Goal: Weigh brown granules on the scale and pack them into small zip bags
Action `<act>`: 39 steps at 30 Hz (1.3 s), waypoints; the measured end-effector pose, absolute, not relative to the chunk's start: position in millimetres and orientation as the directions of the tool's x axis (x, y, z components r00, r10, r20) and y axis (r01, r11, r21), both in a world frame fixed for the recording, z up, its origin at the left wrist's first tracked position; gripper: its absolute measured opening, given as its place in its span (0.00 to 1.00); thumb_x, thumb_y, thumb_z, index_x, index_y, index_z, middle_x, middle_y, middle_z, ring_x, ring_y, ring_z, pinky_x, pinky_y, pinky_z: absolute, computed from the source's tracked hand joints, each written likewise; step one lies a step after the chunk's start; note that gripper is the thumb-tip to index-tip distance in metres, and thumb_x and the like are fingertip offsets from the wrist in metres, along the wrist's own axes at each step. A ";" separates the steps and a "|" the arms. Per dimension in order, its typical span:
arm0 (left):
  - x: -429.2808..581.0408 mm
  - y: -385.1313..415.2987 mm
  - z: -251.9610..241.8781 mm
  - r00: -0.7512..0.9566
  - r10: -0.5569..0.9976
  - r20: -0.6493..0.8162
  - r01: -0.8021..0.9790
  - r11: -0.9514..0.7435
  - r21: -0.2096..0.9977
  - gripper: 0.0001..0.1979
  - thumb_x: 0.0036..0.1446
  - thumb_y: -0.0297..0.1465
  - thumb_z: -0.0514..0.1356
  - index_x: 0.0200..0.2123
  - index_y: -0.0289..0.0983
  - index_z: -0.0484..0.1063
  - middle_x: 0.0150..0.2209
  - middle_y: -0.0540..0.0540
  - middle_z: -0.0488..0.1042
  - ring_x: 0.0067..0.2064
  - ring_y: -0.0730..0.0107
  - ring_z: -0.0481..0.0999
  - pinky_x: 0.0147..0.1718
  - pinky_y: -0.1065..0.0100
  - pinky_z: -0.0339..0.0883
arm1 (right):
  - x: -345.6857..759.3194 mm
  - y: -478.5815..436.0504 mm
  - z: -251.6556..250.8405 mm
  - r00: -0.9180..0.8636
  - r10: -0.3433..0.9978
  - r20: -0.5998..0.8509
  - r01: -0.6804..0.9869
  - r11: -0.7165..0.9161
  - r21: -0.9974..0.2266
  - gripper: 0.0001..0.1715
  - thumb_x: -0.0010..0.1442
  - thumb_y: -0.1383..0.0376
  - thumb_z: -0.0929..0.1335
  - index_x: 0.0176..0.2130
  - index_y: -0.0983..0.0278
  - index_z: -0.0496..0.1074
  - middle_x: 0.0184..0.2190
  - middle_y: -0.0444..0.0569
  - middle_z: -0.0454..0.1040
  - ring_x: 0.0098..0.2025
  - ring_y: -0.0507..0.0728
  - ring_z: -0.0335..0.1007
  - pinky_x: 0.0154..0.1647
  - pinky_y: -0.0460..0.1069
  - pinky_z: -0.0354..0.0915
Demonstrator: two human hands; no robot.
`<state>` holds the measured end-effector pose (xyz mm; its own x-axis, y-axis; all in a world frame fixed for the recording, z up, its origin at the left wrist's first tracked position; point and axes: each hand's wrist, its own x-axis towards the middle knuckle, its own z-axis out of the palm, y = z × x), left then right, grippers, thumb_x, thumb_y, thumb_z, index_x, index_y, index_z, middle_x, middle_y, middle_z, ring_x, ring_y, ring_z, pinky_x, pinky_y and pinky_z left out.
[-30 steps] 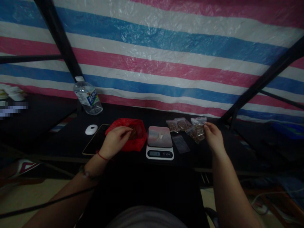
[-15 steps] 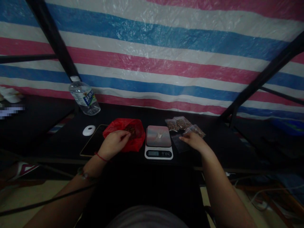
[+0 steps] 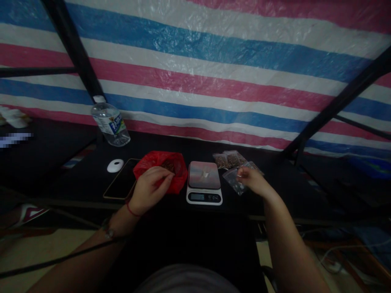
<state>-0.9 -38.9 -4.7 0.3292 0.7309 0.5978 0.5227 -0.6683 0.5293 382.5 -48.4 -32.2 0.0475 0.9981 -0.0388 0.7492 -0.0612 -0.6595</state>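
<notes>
My left hand [image 3: 153, 184] is over the near side of an open red plastic bag [image 3: 180, 183], thumb and fingertips pinched together. Whatever they hold is too small to make out. Loose brown bits [image 3: 168, 165] lie inside that bag. To its right stands a white kitchen scale [image 3: 204, 181] with a small pale object [image 3: 205, 173] on its metal plate; the display is unreadable. My right hand [image 3: 253, 181] has its fingers closed on a small clear zip bag [image 3: 233, 181], lifted at its upper right. Behind it lie several filled zip bags [image 3: 232, 158] with brown contents.
A tablet or large phone [image 3: 122, 181] lies left of the red bag, a white oval object [image 3: 115, 165] beyond it. A clear plastic bottle [image 3: 110, 122] stands at the back left of the black table [image 3: 159, 142]. Striped sheeting and dark metal posts rise behind.
My right hand has raised the clear zip bag slightly off the table. My left hand has shifted a little right, still pinched over the red bag.
</notes>
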 end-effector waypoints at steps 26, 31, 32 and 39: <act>37.7 -69.4 -14.1 0.401 0.912 0.085 0.100 -0.136 0.986 0.10 0.53 0.35 0.60 0.26 0.34 0.72 0.24 0.51 0.73 0.25 0.77 0.70 0.26 0.75 0.63 | 227.0 -103.4 1.4 -0.135 0.896 0.423 0.620 0.409 -0.669 0.09 0.53 0.62 0.72 0.37 0.61 0.77 0.31 0.47 0.77 0.33 0.54 0.73 0.36 0.48 0.68; 38.9 -73.2 -13.8 0.482 0.869 0.110 0.080 -0.169 0.982 0.09 0.54 0.34 0.59 0.28 0.34 0.74 0.28 0.49 0.76 0.29 0.75 0.72 0.30 0.74 0.65 | 209.0 -112.0 -1.3 -0.187 0.947 0.260 0.587 0.320 -0.743 0.16 0.50 0.64 0.73 0.42 0.61 0.78 0.34 0.48 0.80 0.33 0.55 0.75 0.36 0.47 0.68; 39.1 -73.7 -13.2 0.491 0.864 0.113 0.089 -0.179 0.980 0.09 0.55 0.34 0.59 0.28 0.34 0.74 0.28 0.49 0.75 0.28 0.75 0.71 0.29 0.75 0.64 | 208.9 -111.2 -2.0 -0.182 0.956 0.228 0.560 0.292 -0.775 0.13 0.52 0.65 0.72 0.41 0.61 0.78 0.33 0.47 0.80 0.32 0.55 0.74 0.35 0.47 0.67; 38.3 -75.4 -8.9 0.499 0.855 0.137 0.154 -0.243 0.958 0.11 0.56 0.34 0.58 0.25 0.34 0.72 0.22 0.50 0.71 0.26 0.76 0.69 0.27 0.75 0.61 | 219.9 -100.5 -9.2 -0.279 0.959 0.051 0.303 0.138 -0.943 0.12 0.58 0.61 0.68 0.28 0.65 0.77 0.22 0.43 0.74 0.24 0.50 0.67 0.26 0.43 0.60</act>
